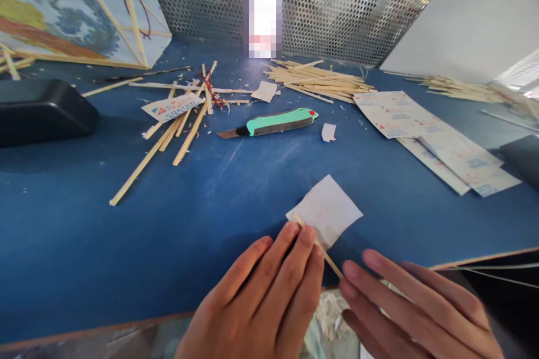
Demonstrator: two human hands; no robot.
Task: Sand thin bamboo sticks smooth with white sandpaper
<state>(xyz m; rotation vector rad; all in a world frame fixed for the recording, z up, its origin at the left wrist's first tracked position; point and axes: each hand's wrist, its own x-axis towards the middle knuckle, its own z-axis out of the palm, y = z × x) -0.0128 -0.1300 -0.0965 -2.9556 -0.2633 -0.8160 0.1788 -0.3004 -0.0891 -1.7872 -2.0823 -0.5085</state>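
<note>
A thin wooden stick (332,262) lies slantwise, its far end over a small square of white paper (332,207) near the table's front edge. My left hand (269,286) presses its fingertips, held close together, on the stick and the paper's near corner. The fingertips of my right hand (416,303) are at the stick's near end, fingers apart and slightly blurred; whether they touch it is hard to tell. Beyond the paper lies a green and black utility knife (282,122) with its blade out, beside a small paper scrap (328,132).
Loose sticks (185,129) and a printed paper piece (172,106) lie at left, near a black object (46,112). A stick pile (320,81) and printed strips (421,129) are at back right. A perforated metal panel (202,5) and a painted, stick-framed panel (76,11) stand behind.
</note>
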